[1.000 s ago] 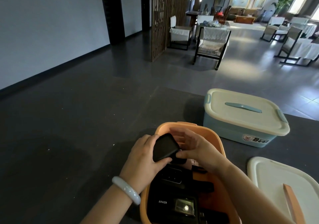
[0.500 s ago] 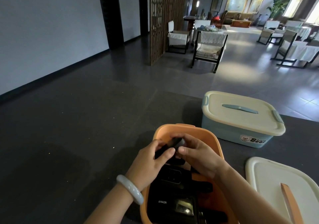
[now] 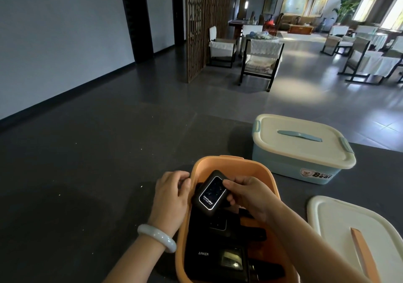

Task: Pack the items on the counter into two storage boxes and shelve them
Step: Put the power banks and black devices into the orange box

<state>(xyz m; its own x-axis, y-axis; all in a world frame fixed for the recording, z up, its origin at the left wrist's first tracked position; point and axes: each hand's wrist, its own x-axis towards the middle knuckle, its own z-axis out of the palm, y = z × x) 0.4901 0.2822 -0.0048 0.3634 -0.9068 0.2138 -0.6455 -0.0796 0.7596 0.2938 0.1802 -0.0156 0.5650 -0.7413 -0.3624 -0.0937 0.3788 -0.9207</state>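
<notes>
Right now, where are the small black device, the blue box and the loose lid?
small black device [image 3: 211,192]: head view, on its glossy face.
blue box [image 3: 283,165]: head view, on its front wall.
loose lid [image 3: 333,221]: head view, on its bare top.

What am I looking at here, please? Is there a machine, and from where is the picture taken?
No machine here: a person works with bare hands, and a camera worn on the head looks down at them. On the dark counter stand an open orange box, a closed blue box and a loose lid. The right hand holds a small black device with a lit screen over the orange box. The left hand is beside it; whether it grips is unclear.
</notes>
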